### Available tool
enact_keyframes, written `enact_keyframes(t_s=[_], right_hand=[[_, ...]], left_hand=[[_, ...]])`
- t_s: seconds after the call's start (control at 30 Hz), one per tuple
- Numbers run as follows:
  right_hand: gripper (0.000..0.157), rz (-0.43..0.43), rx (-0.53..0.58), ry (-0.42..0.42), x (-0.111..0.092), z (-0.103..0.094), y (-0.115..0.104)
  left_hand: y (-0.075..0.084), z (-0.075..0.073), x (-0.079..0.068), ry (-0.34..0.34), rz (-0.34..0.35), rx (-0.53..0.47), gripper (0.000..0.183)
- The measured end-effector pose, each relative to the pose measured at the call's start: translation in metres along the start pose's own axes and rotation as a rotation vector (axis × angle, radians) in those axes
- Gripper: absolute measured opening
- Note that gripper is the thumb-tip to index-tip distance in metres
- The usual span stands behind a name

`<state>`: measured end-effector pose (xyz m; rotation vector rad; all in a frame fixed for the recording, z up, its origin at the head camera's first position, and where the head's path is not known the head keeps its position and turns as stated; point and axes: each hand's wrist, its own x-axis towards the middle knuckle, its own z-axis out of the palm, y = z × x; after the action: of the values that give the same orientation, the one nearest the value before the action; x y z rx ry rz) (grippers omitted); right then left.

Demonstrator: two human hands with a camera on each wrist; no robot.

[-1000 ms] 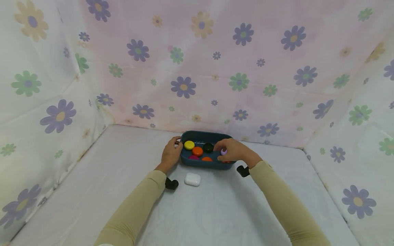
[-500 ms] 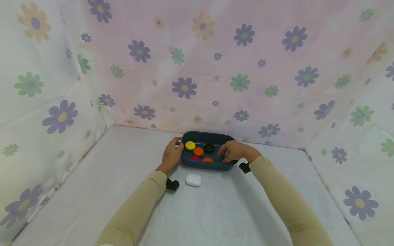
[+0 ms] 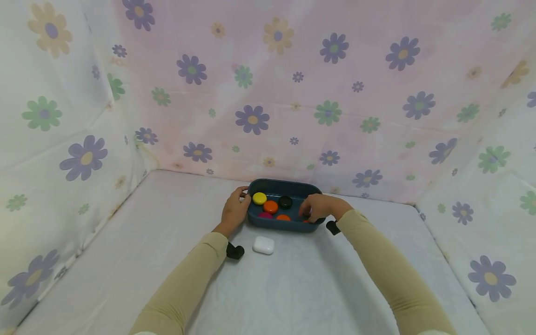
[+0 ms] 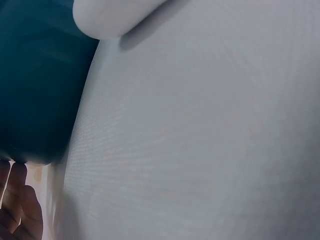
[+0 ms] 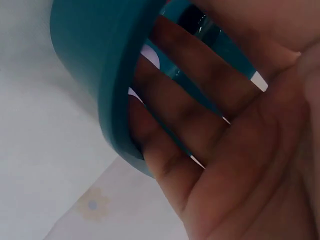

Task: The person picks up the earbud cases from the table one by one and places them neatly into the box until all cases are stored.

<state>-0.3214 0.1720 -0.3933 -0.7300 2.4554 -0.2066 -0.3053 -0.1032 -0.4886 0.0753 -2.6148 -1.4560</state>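
Note:
A dark teal oval tub (image 3: 276, 225) stands near the back of the table, with several glossy rounded discs inside. Yellow (image 3: 259, 198), orange (image 3: 270, 207) and black (image 3: 285, 202) discs show in the head view. My left hand (image 3: 233, 211) is at the tub's left end, fingertips against its outer wall in the left wrist view. Over the right end, my right hand (image 3: 320, 206) reaches down inside with bent fingers. Behind those fingers, a lilac piece (image 5: 151, 57) shows in the right wrist view; whether they pinch it I cannot tell.
A small white rounded case (image 3: 264, 245) lies on the white-covered table in front of the tub. Flower-printed cloth walls (image 3: 268, 93) rise at the back and both sides. Black wrist mounts (image 3: 235, 251) stick out beside the sleeves.
My right hand has shifted slightly right and lower into the tub. The lilac piece, visible by its fingers earlier, is now hidden in the head view. My left hand stays at the tub's end.

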Motion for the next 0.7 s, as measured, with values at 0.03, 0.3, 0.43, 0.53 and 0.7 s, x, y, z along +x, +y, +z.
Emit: enact_keyframes(t_s=[0.03,0.3,0.43,0.53,0.7], right_hand=[[0.029,0.001,0.000,-0.008,0.0002,-0.0001,0.0001],[0.025,0.005,0.041,-0.031,0.0004,0.0015,0.0025],[0.025,0.008,0.062,-0.003,0.0000,0.0038,0.0033],[0.025,0.001,0.068,0.024,-0.0011,0.0055,0.0030],[0.024,-0.066,0.046,0.092,-0.0023,0.0073,0.0046]], left_hand=[[-0.0001,0.0000,0.0001,0.000,0.002,0.000,0.042],[0.0026,-0.0013,-0.0018,0.002,0.010,-0.006,0.041],[0.0027,-0.0013,-0.0020,0.004,0.012,-0.006,0.041],[0.0014,-0.0006,-0.0018,0.007,0.015,-0.007,0.041],[0.0013,-0.0007,-0.0019,0.012,0.019,-0.003,0.040]])
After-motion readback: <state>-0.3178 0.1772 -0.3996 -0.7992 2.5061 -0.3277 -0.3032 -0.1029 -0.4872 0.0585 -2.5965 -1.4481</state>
